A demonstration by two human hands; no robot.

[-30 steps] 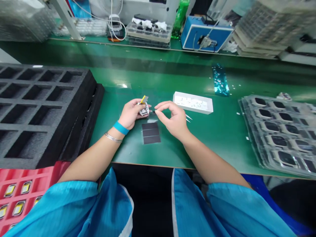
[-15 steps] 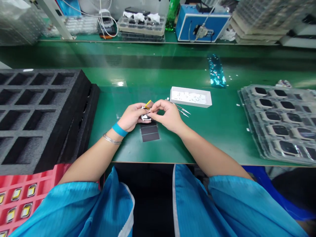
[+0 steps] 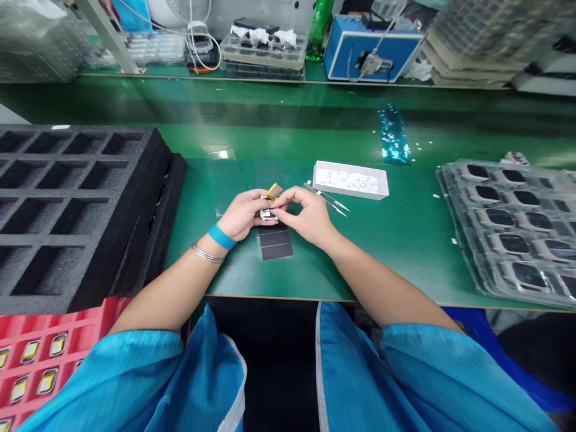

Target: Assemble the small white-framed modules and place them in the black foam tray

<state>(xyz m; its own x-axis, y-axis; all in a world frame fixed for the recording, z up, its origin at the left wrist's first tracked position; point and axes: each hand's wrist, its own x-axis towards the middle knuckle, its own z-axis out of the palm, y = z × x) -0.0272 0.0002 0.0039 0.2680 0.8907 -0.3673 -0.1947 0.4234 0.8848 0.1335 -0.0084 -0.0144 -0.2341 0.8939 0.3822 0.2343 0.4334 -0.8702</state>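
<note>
"Where's the part?"

"Mid-worktop point(image 3: 405, 258) — a small metal module point(image 3: 269, 215) cupped in the curled left hand point(image 3: 240, 215), and now the right hand point(image 3: 306, 216) has closed in, pinching its edge."

"Tweezers point(image 3: 326, 198)?"

"Lying just beside — untouched."

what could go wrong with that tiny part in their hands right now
The small silver metal-framed module is held only by the left hand, with the right hand close against it, so it could slip onto the dark rectangular strips below. The thin yellow tab sticks out and might get bent or torn.
</note>
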